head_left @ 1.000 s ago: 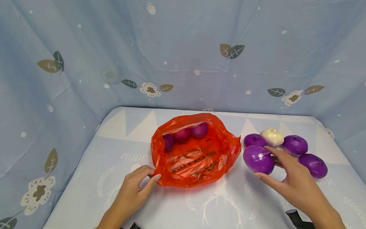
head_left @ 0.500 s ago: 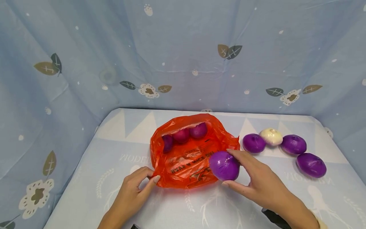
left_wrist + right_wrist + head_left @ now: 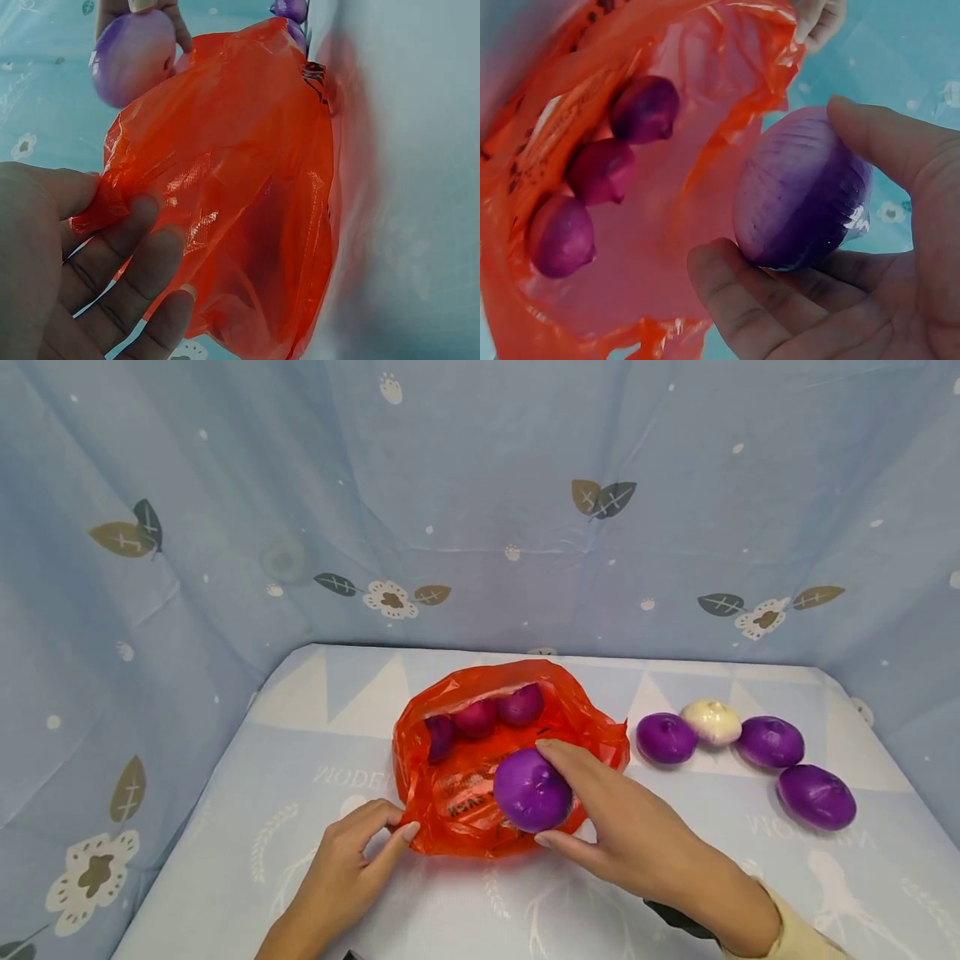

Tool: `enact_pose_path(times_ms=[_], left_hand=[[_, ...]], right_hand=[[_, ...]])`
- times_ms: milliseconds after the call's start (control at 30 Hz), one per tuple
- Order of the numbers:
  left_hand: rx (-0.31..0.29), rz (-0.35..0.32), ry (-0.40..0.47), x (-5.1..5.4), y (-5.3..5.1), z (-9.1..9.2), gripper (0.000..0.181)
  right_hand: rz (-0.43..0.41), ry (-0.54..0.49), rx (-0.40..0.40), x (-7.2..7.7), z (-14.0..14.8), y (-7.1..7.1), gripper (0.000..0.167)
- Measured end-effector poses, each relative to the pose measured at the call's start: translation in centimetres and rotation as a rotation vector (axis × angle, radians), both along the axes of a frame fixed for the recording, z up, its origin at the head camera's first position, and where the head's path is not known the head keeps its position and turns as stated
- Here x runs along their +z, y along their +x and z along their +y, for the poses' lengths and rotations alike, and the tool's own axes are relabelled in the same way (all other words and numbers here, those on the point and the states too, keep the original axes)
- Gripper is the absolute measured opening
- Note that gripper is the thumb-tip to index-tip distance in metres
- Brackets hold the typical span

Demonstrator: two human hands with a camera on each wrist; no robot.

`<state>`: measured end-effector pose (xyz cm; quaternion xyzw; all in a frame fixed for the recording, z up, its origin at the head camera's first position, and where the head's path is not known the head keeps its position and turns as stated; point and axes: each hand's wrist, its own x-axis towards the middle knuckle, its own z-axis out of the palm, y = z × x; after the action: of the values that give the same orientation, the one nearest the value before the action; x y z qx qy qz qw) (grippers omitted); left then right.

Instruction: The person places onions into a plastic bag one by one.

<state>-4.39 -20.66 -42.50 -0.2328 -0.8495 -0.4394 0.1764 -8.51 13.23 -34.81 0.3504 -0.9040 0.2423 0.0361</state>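
A red plastic bag lies with its mouth open on the table, three purple onions inside, one of them at the back. My left hand pinches the bag's near left edge between thumb and fingers; the left wrist view shows the same pinch by the left hand. In my right hand is a purple onion, held between thumb and fingers over the bag's front right part. From the right wrist view, this onion is beside the bag's rim, gripped by the right hand.
Right of the bag, a purple onion, a white onion and two more purple onions stand on the patterned table. A blue curtain rises behind the table and at its sides.
My right hand has carried the purple onion leftward from the group at the right to over the bag. The left hand keeps its pinch on the bag's edge.
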Motion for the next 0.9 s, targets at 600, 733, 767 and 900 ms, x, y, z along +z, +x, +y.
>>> enact_pose_path(times_ms=[600,733,767,900], left_hand=[[-0.007,0.000,-0.003,0.0,0.0,-0.2,0.022],[-0.013,-0.006,-0.009,0.0,0.1,-0.2,0.023],[-0.015,-0.006,-0.010,0.0,0.1,-0.2,0.023],[-0.018,-0.011,-0.007,0.0,0.0,-0.2,0.022]], right_hand=[[-0.168,0.000,0.078,-3.0,-6.0,-4.0,0.085],[-0.187,0.035,0.081,-3.2,-7.7,-4.5,0.086],[-0.186,0.053,0.082,-3.2,-8.2,-4.6,0.086],[-0.185,0.132,0.078,-3.2,-9.8,-5.1,0.085]])
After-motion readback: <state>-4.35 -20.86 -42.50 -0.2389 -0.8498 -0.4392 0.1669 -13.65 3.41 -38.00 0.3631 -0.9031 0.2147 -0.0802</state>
